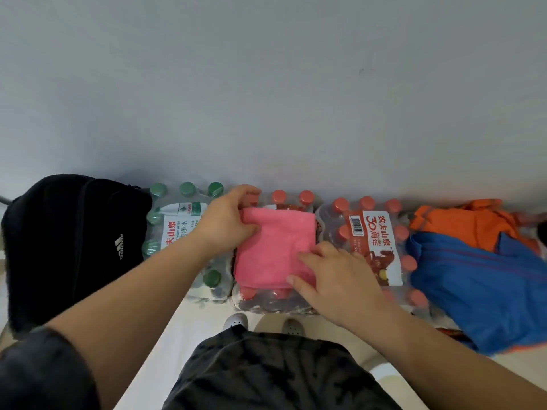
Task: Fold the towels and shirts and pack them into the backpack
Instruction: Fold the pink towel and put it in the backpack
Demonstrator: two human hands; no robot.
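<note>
While the head view shows only one cloth in work, the task looks to be in its early part. A pink towel (275, 247) lies as a neat square on top of a red-capped bottle pack (266, 300) in the middle of the scene, so its folding seems nearly or fully done. The left hand (228, 223) pinches the towel's far left corner, thumb on top and fingers curled round the edge. The right hand (334, 279) rests on the near right corner with its fingers fairly straight and laid flat on the cloth; I see nothing gripped in it.

The black backpack (68, 238) stands at the far left, apart from the towel, with a green-capped bottle pack (177, 226) between them. Whether its zip is open I cannot tell, and nothing packed shows inside it. At the right, beyond a second red-capped pack (373, 238), an orange shirt (461, 223) and a blue shirt (479, 285) lie crumpled in a heap, the blue one nearer, neither folded.

By my judgement, what is left is to carry the towel left into the backpack, then fold and pack both shirts.
</note>
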